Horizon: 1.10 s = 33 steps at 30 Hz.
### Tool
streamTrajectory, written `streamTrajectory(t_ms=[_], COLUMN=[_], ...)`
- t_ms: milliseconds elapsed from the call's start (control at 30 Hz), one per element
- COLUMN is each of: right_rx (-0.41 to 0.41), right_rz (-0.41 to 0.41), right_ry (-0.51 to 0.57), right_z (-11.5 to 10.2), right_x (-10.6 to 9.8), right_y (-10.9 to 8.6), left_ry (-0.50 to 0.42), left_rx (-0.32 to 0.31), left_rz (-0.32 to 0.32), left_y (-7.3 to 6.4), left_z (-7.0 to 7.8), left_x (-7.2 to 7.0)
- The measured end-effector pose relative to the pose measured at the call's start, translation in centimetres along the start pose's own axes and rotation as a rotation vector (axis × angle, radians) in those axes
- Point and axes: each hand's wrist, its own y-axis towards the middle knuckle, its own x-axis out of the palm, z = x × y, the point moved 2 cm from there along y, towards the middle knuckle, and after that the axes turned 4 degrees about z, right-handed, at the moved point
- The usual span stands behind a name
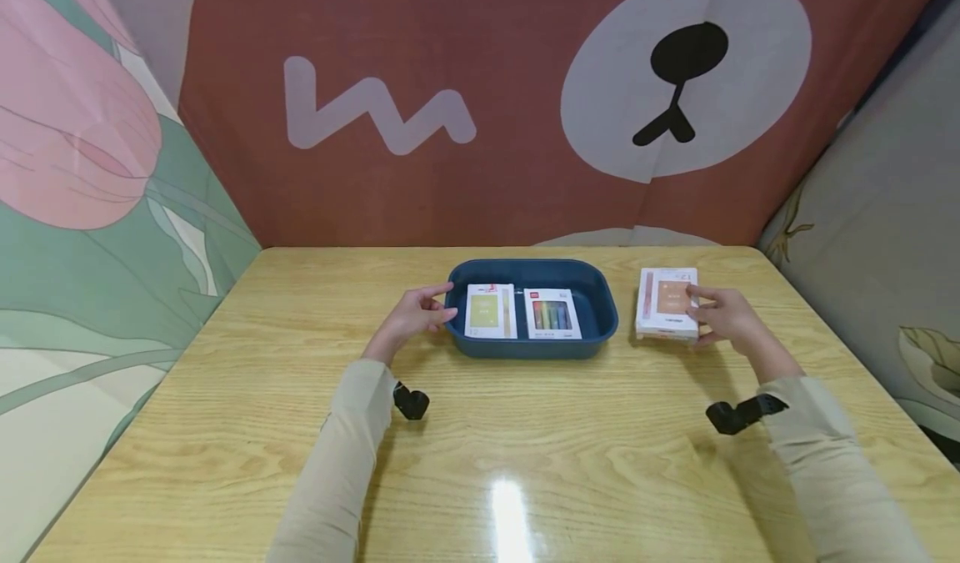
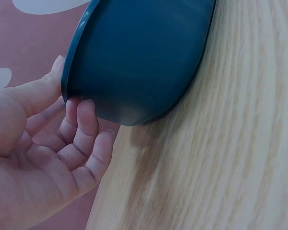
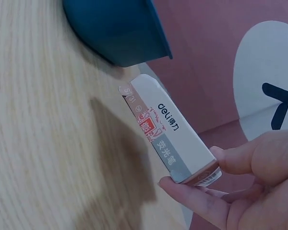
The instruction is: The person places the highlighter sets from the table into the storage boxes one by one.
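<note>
A dark blue plastic tray (image 1: 525, 349) stands on the table. My left hand (image 1: 408, 321) pinches its left rim, thumb over the edge and fingertips (image 2: 88, 106) against the outer wall. Inside the tray lie a white box with a yellow-green panel (image 1: 491, 311) and a white box with a window of coloured pens (image 1: 552, 314). Right of the tray, my right hand (image 1: 729, 321) holds a white and orange highlighter box (image 1: 666, 303) by its right side. In the right wrist view, thumb and fingers grip one end of this box (image 3: 175, 134), its shadow falling on the wood beside it.
The wooden table (image 1: 465, 446) runs back to a reddish-brown cloth (image 1: 517, 188) with a printed animal face. Patterned cloths hang along the left and right sides. Each wrist wears a black camera (image 1: 411, 401).
</note>
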Motion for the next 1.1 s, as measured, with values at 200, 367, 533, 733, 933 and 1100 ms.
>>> streamTrajectory(t_ms=[200,367,533,733,933,1100], right_rx=[-0.009,-0.051,-0.123,-0.159,-0.19,-0.183], right_rz=[0.021,0.043,0.068,0.088,0.067,0.051], right_ry=[-0.031,-0.004,0.031,0.055,0.105,0.118], right_z=[-0.4,-1.1,-2.4,-4.2,-5.5,-6.2], right_x=[-0.5,-0.9,-0.9,-0.4,0.6,1.5], right_y=[-0.1,-0.3,-0.6,-1.0,-1.0,-0.9], left_ry=[0.004,0.001,-0.002,-0.013,-0.023,-0.022], left_rx=[-0.042,-0.054,-0.052,-0.043,-0.036,-0.048], left_rz=[0.01,0.013,0.018,0.003,-0.011,-0.008], left_y=[0.4,0.4,0.3,0.3,0.3,0.3], left_z=[-0.2,-0.2,-0.2,-0.1,0.0,0.0], left_x=[0.1,0.1,0.0,0.0,0.0,0.1])
